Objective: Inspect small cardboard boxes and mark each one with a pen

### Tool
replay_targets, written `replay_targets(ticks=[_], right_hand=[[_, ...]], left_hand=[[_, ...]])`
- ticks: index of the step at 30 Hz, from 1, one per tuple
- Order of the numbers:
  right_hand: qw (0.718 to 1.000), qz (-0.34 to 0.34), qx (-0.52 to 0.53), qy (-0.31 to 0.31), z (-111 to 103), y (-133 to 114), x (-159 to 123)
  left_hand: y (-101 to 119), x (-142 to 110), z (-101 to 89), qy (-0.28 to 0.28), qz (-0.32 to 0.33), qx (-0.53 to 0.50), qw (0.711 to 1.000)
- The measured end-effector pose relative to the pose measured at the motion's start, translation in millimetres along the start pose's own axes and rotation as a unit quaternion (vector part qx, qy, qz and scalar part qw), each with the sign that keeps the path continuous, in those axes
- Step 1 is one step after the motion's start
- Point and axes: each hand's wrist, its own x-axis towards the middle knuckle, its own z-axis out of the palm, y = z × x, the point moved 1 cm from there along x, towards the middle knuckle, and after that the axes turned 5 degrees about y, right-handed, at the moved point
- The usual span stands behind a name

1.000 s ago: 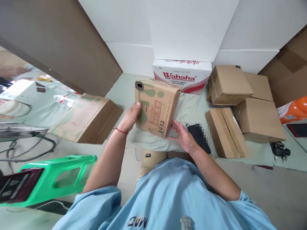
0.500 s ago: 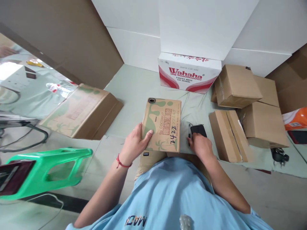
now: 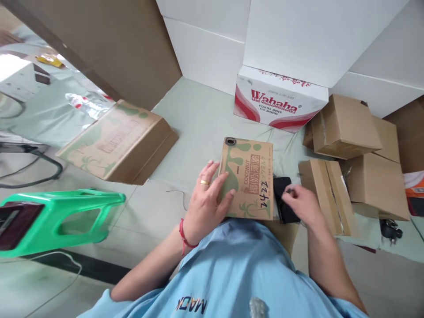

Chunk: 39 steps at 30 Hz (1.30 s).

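A brown cardboard box (image 3: 253, 165) with green coconut print and the handwritten number 2422 lies flat at the table's front edge. My left hand (image 3: 208, 196) rests at its left side, thumb and index finger on the top face, fingers spread. A black phone (image 3: 285, 212) lies right of the box. Above it is my right hand (image 3: 303, 201), its fingers pinched on what looks like a pen (image 3: 290, 191); only a small dark end shows.
A white and red Wahaba carton (image 3: 278, 101) stands against the white wall panel. Several brown boxes (image 3: 344, 126) are piled at the right, with keys (image 3: 391, 230) beside them. Another coconut-print box (image 3: 115, 141) is at the left, above a green stool (image 3: 66, 221).
My left hand has loosened from gripping the box edge to lying spread on it. My right hand has lifted the pen from beside the phone. The view has shifted left.
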Motion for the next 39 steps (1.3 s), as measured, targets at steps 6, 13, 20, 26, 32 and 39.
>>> replay_targets(ticks=[6, 13, 20, 26, 32, 39], right_hand=[[0.909, -0.085, 0.394, 0.104, -31, -61, 20], [0.903, -0.217, 0.370, -0.021, 25, -160, 85], [0.912, -0.225, 0.340, 0.035, 49, -157, 107], [0.912, -0.240, 0.332, -0.008, 49, -156, 106], [0.917, -0.247, 0.313, -0.005, 51, -158, 108], [0.922, -0.248, 0.296, 0.002, 51, -160, 107]], left_hand=[[23, 27, 18.5, -0.182, 0.034, 0.083, 0.979], [25, 34, 25.3, -0.252, 0.028, 0.124, 0.959], [24, 31, 25.5, -0.242, 0.034, 0.128, 0.961], [20, 31, 26.3, -0.245, 0.040, 0.127, 0.960], [18, 30, 26.9, -0.243, 0.045, 0.121, 0.961], [19, 29, 26.0, -0.234, 0.046, 0.110, 0.965]])
